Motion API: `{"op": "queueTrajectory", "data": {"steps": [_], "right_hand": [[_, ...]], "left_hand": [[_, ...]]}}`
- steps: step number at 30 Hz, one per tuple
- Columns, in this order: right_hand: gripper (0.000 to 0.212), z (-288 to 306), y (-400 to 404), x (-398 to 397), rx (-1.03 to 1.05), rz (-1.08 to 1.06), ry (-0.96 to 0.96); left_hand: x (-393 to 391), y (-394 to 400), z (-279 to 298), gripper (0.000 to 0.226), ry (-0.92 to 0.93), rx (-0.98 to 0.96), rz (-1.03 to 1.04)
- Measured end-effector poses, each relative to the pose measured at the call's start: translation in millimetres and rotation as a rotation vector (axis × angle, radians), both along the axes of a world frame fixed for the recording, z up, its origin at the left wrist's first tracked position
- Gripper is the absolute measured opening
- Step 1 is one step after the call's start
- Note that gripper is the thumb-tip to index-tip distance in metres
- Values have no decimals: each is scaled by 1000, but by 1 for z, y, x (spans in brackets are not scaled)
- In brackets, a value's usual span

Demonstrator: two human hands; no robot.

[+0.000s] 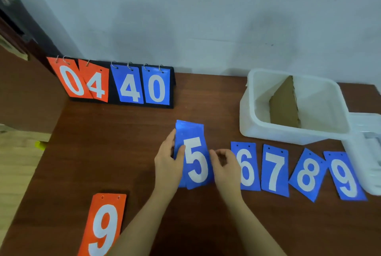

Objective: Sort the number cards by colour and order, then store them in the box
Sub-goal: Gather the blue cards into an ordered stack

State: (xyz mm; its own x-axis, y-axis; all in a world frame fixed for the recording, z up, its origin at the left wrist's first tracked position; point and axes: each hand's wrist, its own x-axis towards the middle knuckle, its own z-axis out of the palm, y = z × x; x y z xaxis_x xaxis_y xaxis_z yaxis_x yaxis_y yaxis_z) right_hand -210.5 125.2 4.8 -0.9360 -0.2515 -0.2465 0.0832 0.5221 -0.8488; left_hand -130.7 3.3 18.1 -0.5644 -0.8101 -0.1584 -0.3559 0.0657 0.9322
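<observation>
Orange 9 card (104,227) on brown table (123,142); pale wall (206,18) behind.

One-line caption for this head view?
Both hands square a blue stack topped by 5; blue 6–9 lie beside it.

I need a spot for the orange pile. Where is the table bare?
Bare wood lies between the scoreboard and the orange 9, left of the left hand. Crowded: the blue 5 stack through blue 9, beside the white box.

Plain room, perhaps an office, brown wooden desk (123,152), scuffed wall (206,18)
</observation>
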Motion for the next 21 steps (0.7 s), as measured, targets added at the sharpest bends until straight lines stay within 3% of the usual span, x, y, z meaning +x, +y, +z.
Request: {"op": "queueTrajectory", "data": {"steps": [3,5,6,11,16,19,21], "right_hand": [[40,-16,34,-19,509,-58,176],[53,-26,50,-19,837,10,143],[56,-32,52,-15,901,64,145],[53,-41,38,5,746,72,209],[76,-39,40,-6,714,-89,68],[71,-33,37,-20,699,-152,-64],[54,-28,36,-26,570,-171,-105]], "left_hand": [[-2,-2,-6,49,16,66,-16],[-4,-2,-8,49,3,107,-30],[-5,-2,-8,49,-8,117,-46],[-7,-15,-10,49,-30,79,-90],[-7,-28,-12,48,-51,85,-121],[-5,-29,-13,48,-57,104,-126],[-4,-26,-13,47,-51,120,-128]]}}
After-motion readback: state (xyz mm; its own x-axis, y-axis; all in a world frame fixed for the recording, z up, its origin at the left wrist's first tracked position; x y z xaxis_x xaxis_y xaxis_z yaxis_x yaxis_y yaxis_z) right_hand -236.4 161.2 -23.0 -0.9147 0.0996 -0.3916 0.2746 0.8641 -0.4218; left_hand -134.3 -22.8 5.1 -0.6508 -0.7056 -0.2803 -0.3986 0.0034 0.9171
